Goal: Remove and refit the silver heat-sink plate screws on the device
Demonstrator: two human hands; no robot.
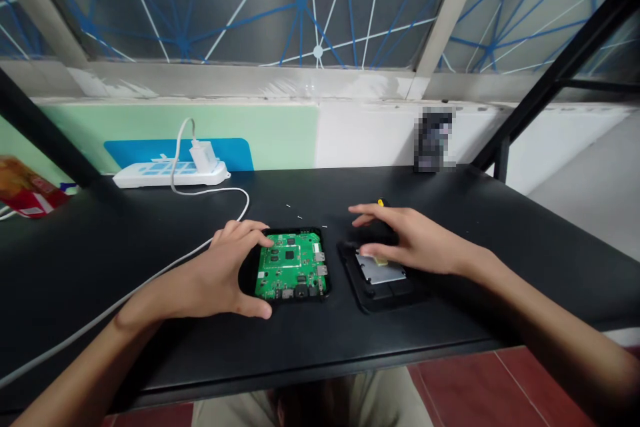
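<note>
A green circuit board (287, 263) lies in an open black electronics case (326, 290), ports along its right and front edges. My left hand (215, 273) spans the case's left side, thumb at the front edge, fingers at the back, the index fingertip on the board's corner. To the right rests the black cover (367, 303), inner side up, bearing a silver metal plate (383, 273) with a yellowish patch. My right hand (415, 237) hovers over this plate, fingers spread, thumb close to the patch; contact is unclear. Behind those fingers a yellow-tipped dark object (381, 203) shows, mostly hidden.
Several tiny screws (300, 217) lie behind the case on the black table (310, 340). A white power strip (170, 173) with a plugged-in charger (203, 155) stands at the back left. Its white cable (200, 247) passes under my left arm. A red packet (30, 190) sits far left.
</note>
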